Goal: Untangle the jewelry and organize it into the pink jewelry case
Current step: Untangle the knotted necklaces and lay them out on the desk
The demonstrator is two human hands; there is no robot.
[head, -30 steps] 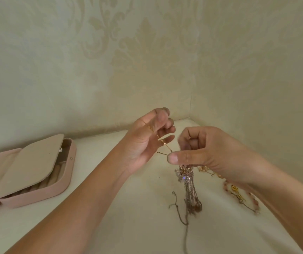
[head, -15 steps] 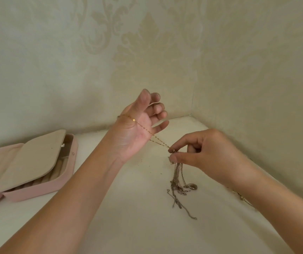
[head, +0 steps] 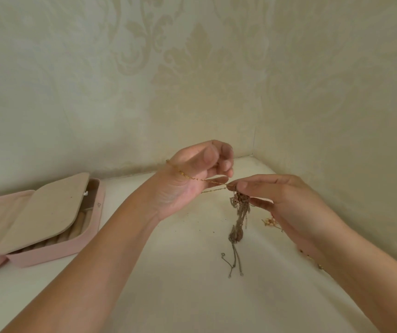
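From the head camera, everything centres on the tangled clump [head: 239,212] of fine chains, which hangs above the white surface [head: 168,292] with its loose clasp ends trailing down onto it. The right hand [head: 279,203] pinches the clump's top between thumb and forefinger. This probably serves to anchor the knot so that one strand can be drawn out against it.

To the clump's left, a gold chain [head: 192,178] runs taut from that pinch across the heel of the left hand [head: 192,176] and round its wrist side. A second strand passes just below. The left hand's fingers are curled. I cannot tell whether they actually grip the chain or whether it only loops over the hand, though looping would keep the freed length from falling back in.

Just right of the clump, a small beaded piece [head: 270,222] lies partly hidden under the right hand. Well to the clump's left sits the pink jewelry case [head: 56,248], its beige flap [head: 41,212] raised over padded rolls, with no jewelry visible inside.
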